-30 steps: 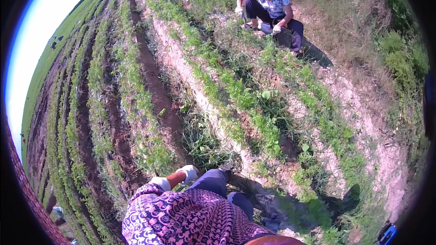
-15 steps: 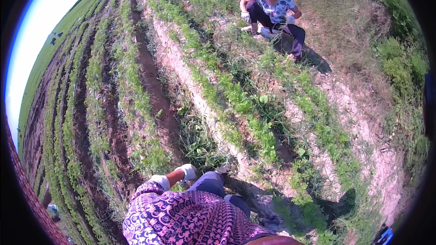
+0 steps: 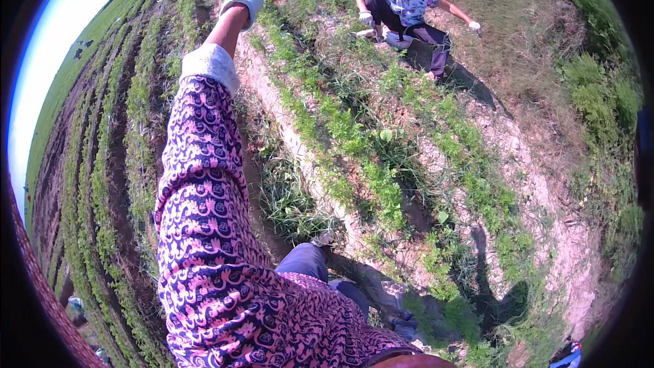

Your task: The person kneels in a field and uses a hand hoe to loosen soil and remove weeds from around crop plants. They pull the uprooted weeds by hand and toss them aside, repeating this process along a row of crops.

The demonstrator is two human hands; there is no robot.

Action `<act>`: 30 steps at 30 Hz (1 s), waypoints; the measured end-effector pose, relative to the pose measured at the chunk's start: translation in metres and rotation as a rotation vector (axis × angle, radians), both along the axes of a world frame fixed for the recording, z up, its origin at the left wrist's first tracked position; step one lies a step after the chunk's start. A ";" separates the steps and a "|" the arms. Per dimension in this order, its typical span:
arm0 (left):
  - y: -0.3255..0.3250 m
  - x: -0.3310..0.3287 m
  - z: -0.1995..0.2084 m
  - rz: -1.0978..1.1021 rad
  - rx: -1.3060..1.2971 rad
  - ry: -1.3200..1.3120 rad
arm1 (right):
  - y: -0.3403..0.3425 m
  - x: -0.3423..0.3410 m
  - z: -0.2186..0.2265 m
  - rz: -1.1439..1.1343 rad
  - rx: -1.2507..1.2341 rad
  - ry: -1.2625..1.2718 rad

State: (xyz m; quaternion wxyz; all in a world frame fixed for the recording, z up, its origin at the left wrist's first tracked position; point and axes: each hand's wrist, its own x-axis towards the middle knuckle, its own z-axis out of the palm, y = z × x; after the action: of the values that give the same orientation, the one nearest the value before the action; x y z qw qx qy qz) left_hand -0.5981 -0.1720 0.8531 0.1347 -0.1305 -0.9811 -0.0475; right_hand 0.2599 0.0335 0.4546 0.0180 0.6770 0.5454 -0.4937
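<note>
My left hand [image 3: 244, 4], in a white work glove, is raised at the end of my outstretched arm, high over the crop rows. Its shape is compact and its fingers are turned away, so I cannot make out whether they grip anything. A pink and dark-blue patterned sleeve [image 3: 204, 184] covers the arm, with a pale grey cuff at the wrist. Below the arm, a heap of pulled green weeds [image 3: 293, 201] lies in the furrow by my shoe [image 3: 323, 238]. My right hand does not show.
Rows of feathery green plants [image 3: 340, 129] run away up the field, with bare soil between. A co-worker [image 3: 409, 10] in a hat and white gloves sits low at the far right, one arm stretched sideways. Dry grass [image 3: 504, 20] and bushes [image 3: 599, 95] border the right side.
My left hand has swung from beside my knee up and forward to full reach. The co-worker has stretched one arm out to the right.
</note>
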 end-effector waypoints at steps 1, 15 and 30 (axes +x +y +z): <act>0.015 0.020 -0.021 -0.049 0.026 -0.029 | 0.003 0.003 0.005 -0.056 0.001 0.015; -0.056 0.427 -0.417 -0.772 -0.665 -1.021 | 0.003 0.125 -0.078 -0.294 -0.046 0.082; -0.056 0.479 -0.377 -0.510 -0.344 -1.303 | 0.020 0.127 -0.013 -0.298 0.045 0.078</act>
State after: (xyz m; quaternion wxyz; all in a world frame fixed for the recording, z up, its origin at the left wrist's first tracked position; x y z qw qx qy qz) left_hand -0.1194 -0.2276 0.4764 -0.5158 -0.3199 -0.7947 0.0094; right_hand 0.3865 0.0530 0.4415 -0.0918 0.7309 0.4502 -0.5046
